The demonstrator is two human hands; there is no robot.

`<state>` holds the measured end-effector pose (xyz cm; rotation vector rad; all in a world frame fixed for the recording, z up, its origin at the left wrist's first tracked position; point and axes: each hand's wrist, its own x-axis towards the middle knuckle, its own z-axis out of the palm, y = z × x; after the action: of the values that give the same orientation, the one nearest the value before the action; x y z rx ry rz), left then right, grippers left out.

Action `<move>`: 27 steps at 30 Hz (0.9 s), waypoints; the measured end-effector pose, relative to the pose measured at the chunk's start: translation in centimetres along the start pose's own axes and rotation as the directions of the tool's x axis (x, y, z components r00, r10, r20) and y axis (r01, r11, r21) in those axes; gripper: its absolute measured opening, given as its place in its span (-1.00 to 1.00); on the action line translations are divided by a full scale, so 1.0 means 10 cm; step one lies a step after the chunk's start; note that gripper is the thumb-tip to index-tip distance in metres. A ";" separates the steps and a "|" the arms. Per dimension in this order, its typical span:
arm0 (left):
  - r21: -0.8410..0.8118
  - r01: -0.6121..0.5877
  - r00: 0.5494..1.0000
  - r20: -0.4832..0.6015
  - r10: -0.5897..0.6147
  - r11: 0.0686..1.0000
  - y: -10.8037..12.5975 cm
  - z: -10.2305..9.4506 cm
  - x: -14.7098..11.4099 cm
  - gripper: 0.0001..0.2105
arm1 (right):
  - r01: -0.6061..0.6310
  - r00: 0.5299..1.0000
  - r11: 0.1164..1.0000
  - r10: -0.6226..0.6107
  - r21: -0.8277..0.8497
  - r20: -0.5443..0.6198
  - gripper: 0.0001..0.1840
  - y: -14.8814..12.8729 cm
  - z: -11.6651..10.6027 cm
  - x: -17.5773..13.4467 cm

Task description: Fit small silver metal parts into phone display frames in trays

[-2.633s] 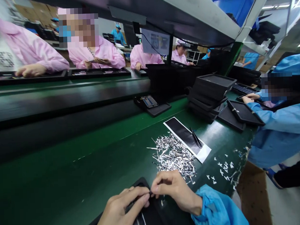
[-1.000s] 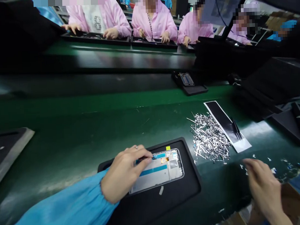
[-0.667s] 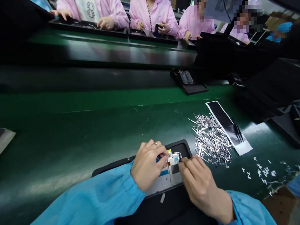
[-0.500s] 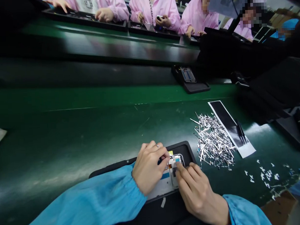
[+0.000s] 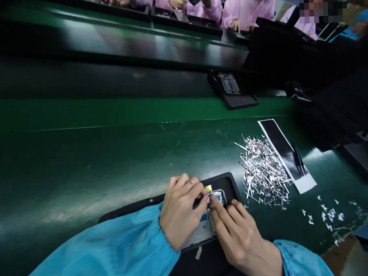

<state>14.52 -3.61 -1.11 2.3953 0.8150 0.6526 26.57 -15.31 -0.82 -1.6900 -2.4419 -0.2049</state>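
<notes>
An opened phone housing (image 5: 194, 239), with a silvery frame and blue patches, lies on a black tray (image 5: 226, 182) in front of me. My left hand (image 5: 183, 212) is over its upper left part, thumb and index finger pinched together at the inner edge. What they hold, if anything, is hidden. My right hand (image 5: 240, 232) rests over the right side. Its index finger reaches out to touch the housing beside the left fingertips, while the other fingers are loosely bent and apart. A small yellow tab (image 5: 208, 188) shows just above the fingertips.
A heap of thin silvery strips (image 5: 265, 171) lies right of the tray. Beside it are a black-and-white sheet (image 5: 282, 150), black tweezers (image 5: 298, 160) and white scraps (image 5: 330, 213). Another tray with a phone housing (image 5: 229, 83) sits farther back. People in pink work across the green bench (image 5: 112, 152).
My right index finger has moved left and up along the housing, closer to my left fingertips. My left hand keeps its pinch. The view has shifted slightly.
</notes>
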 end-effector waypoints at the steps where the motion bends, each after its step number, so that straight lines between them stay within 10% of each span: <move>1: 0.000 -0.004 1.000 -0.004 0.004 1.000 0.00 0.00 0.00 -0.79 | 0.001 1.000 1.000 -0.001 0.001 0.001 -0.62 0.00 0.00 0.00; 27: -0.026 -0.116 0.993 0.015 0.116 0.993 -0.04 -0.01 -0.04 -0.78 | 0.025 1.000 1.000 -0.025 -0.016 0.008 -0.58 -0.02 -0.02 0.05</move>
<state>14.01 -3.52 -1.35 2.4357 0.6605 0.6841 26.22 -14.96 -0.55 -1.6705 -2.4743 -0.2221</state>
